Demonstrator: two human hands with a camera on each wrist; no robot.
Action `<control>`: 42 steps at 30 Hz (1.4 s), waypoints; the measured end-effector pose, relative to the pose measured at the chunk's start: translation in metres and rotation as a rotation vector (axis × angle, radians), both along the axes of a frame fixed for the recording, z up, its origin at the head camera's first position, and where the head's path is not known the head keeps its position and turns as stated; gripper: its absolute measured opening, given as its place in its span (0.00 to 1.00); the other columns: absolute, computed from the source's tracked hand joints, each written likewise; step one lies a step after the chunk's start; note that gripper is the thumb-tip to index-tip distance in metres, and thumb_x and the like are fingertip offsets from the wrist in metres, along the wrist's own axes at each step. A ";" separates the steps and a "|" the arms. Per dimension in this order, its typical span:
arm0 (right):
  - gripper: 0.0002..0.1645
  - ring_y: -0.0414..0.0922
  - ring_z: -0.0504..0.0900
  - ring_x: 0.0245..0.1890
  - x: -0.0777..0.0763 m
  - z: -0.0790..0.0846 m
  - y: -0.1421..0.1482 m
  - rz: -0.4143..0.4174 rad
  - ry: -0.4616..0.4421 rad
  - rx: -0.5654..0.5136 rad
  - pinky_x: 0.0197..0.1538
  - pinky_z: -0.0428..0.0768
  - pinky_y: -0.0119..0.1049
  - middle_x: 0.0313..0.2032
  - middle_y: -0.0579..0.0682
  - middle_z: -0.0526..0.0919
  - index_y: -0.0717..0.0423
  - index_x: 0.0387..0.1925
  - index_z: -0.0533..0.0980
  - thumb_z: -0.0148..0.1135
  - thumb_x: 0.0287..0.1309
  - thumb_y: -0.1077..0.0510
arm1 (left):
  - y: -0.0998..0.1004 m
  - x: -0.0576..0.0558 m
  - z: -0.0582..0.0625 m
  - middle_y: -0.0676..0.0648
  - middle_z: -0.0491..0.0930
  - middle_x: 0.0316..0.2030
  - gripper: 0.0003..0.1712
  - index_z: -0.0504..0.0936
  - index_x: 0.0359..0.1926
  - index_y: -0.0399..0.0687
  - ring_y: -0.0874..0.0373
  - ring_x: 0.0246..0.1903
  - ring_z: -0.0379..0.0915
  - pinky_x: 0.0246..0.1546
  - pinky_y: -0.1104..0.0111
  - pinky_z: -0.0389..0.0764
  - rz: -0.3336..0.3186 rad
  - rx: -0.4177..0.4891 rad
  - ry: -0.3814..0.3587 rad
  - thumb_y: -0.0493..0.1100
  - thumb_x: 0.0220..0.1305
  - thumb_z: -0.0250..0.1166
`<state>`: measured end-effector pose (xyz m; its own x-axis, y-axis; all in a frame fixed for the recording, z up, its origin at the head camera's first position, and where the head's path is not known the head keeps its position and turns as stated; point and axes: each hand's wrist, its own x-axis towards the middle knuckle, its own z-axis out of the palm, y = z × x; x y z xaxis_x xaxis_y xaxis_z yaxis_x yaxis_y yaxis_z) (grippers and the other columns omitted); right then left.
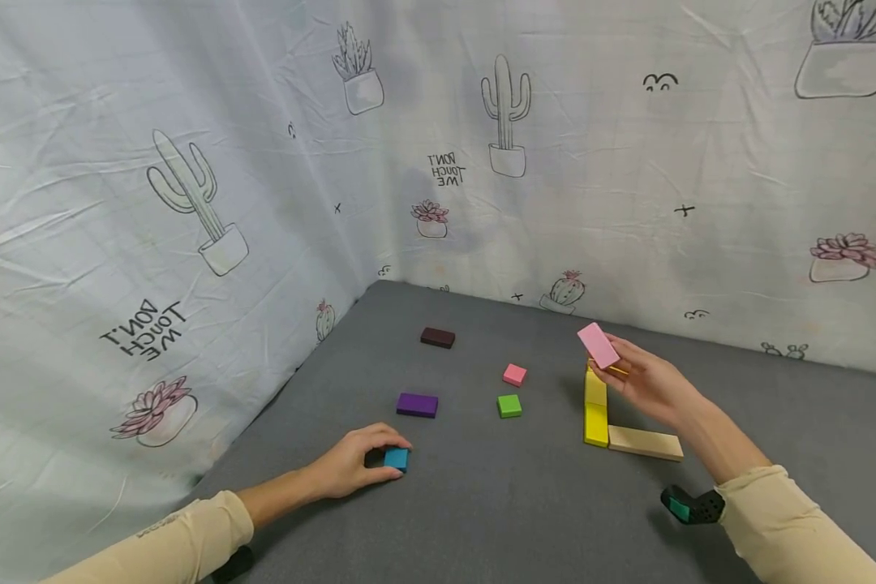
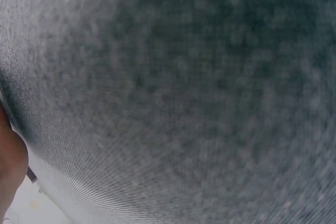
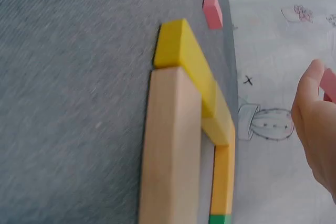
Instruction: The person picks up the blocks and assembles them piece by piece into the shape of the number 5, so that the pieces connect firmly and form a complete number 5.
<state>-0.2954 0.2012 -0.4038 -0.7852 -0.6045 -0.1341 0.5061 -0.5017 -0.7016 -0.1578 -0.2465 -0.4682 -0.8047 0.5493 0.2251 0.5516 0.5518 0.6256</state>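
At the front left of the grey table, my left hand (image 1: 350, 464) pinches a small blue block (image 1: 397, 459) between thumb and fingers, low at the tabletop. My right hand (image 1: 650, 381) holds a pink rectangular block (image 1: 598, 345) up in the air, tilted, over the far end of a row of yellow blocks (image 1: 595, 423). A pale wooden block (image 1: 646, 443) meets the near end of that row at a corner. The right wrist view shows an orange block (image 3: 222, 182) and a green end piece (image 3: 220, 219) behind them. In the left wrist view mostly blurred grey cloth appears.
Between the hands lie a purple block (image 1: 417, 405), a bright green block (image 1: 509, 405) and a small pink block (image 1: 514, 374). Farther back is a dark brown block (image 1: 437, 337). Patterned white curtains (image 1: 599, 162) border the table at the back and left.
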 end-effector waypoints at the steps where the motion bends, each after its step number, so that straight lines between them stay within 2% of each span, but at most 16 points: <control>1: 0.14 0.49 0.76 0.50 0.001 -0.001 0.003 -0.002 -0.027 -0.031 0.62 0.65 0.38 0.50 0.52 0.75 0.55 0.54 0.69 0.42 0.74 0.61 | 0.000 0.000 0.000 0.53 0.76 0.46 0.19 0.79 0.52 0.46 0.63 0.41 0.72 0.41 0.69 0.76 0.003 -0.003 -0.008 0.47 0.62 0.66; 4: 0.14 0.49 0.75 0.50 0.003 -0.006 0.009 -0.003 -0.067 -0.074 0.63 0.64 0.38 0.50 0.54 0.75 0.56 0.49 0.74 0.41 0.74 0.60 | 0.001 0.000 0.001 0.54 0.76 0.46 0.19 0.79 0.52 0.47 0.63 0.42 0.72 0.42 0.68 0.76 0.012 -0.009 -0.027 0.48 0.62 0.67; 7: 0.13 0.49 0.74 0.50 0.005 -0.009 0.014 -0.006 -0.084 -0.079 0.63 0.64 0.38 0.50 0.54 0.74 0.57 0.49 0.72 0.42 0.74 0.59 | 0.001 0.000 0.001 0.54 0.76 0.46 0.20 0.79 0.52 0.47 0.63 0.42 0.72 0.42 0.69 0.76 0.012 -0.005 -0.028 0.48 0.61 0.67; 13: 0.11 0.48 0.74 0.49 0.008 -0.014 0.021 0.012 -0.023 -0.034 0.58 0.70 0.37 0.48 0.54 0.74 0.57 0.50 0.69 0.43 0.73 0.58 | 0.003 0.001 -0.001 0.51 0.77 0.45 0.18 0.80 0.51 0.46 0.62 0.41 0.73 0.40 0.69 0.77 -0.004 0.022 -0.001 0.46 0.62 0.67; 16: 0.13 0.46 0.75 0.48 0.009 -0.015 0.025 0.025 0.052 0.034 0.57 0.71 0.36 0.48 0.53 0.75 0.56 0.50 0.72 0.41 0.74 0.59 | 0.003 0.001 -0.003 0.50 0.77 0.45 0.18 0.80 0.51 0.45 0.61 0.40 0.73 0.40 0.69 0.77 -0.005 0.022 0.012 0.45 0.61 0.67; 18: 0.12 0.45 0.75 0.48 0.010 -0.015 0.028 0.012 0.087 0.095 0.57 0.71 0.36 0.48 0.53 0.74 0.57 0.52 0.68 0.41 0.74 0.59 | 0.002 0.000 -0.005 0.49 0.78 0.44 0.18 0.80 0.50 0.44 0.60 0.39 0.73 0.39 0.69 0.77 -0.005 0.023 0.023 0.43 0.59 0.68; 20: 0.17 0.45 0.76 0.49 0.011 -0.014 0.030 -0.012 0.108 0.176 0.59 0.69 0.37 0.49 0.52 0.72 0.58 0.59 0.61 0.43 0.74 0.58 | 0.002 0.000 -0.007 0.48 0.78 0.44 0.19 0.80 0.50 0.42 0.58 0.39 0.74 0.38 0.68 0.77 -0.006 0.030 0.032 0.41 0.58 0.70; 23: 0.34 0.43 0.76 0.50 0.013 -0.013 0.034 -0.044 0.122 0.294 0.61 0.66 0.39 0.50 0.51 0.69 0.62 0.70 0.43 0.46 0.72 0.57 | 0.002 -0.001 -0.010 0.45 0.78 0.44 0.20 0.79 0.50 0.40 0.55 0.38 0.75 0.38 0.67 0.78 -0.012 0.043 0.038 0.39 0.56 0.71; 26: 0.46 0.40 0.75 0.51 0.014 -0.015 0.039 -0.055 0.160 0.410 0.61 0.66 0.39 0.51 0.48 0.68 0.66 0.71 0.29 0.48 0.72 0.55 | 0.002 -0.002 -0.011 0.45 0.78 0.44 0.20 0.79 0.50 0.40 0.55 0.38 0.75 0.38 0.67 0.78 -0.015 0.045 0.038 0.39 0.56 0.71; 30: 0.49 0.38 0.75 0.49 0.015 -0.018 0.043 -0.089 0.179 0.541 0.57 0.71 0.35 0.51 0.48 0.67 0.66 0.71 0.29 0.51 0.70 0.54 | 0.003 -0.003 -0.008 0.48 0.78 0.45 0.19 0.80 0.50 0.42 0.60 0.40 0.74 0.39 0.68 0.77 -0.017 0.031 0.033 0.41 0.58 0.70; 34: 0.50 0.38 0.73 0.45 0.016 -0.019 0.047 -0.118 0.188 0.640 0.56 0.72 0.36 0.55 0.53 0.60 0.67 0.72 0.31 0.53 0.69 0.52 | 0.003 -0.003 -0.003 0.51 0.77 0.46 0.19 0.80 0.51 0.44 0.62 0.41 0.73 0.40 0.69 0.77 -0.015 0.031 0.030 0.45 0.60 0.68; 38: 0.49 0.38 0.72 0.44 0.019 -0.020 0.053 -0.122 0.212 0.681 0.56 0.72 0.37 0.59 0.58 0.55 0.67 0.71 0.32 0.52 0.70 0.52 | 0.001 -0.002 -0.001 0.53 0.77 0.47 0.19 0.80 0.51 0.46 0.63 0.42 0.73 0.41 0.69 0.77 0.000 0.025 0.022 0.46 0.60 0.69; 42: 0.49 0.36 0.74 0.43 0.027 -0.023 0.065 -0.132 0.222 0.693 0.52 0.75 0.34 0.56 0.55 0.59 0.70 0.71 0.32 0.53 0.69 0.55 | 0.000 -0.003 -0.002 0.54 0.77 0.47 0.19 0.80 0.51 0.46 0.62 0.43 0.73 0.42 0.68 0.77 0.003 0.021 0.021 0.46 0.59 0.69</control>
<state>-0.2681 0.2659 -0.4272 -0.8988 -0.3372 -0.2802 0.2811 0.0471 -0.9585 -0.1608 -0.2465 -0.4704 -0.8012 0.5420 0.2536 0.5633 0.5403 0.6251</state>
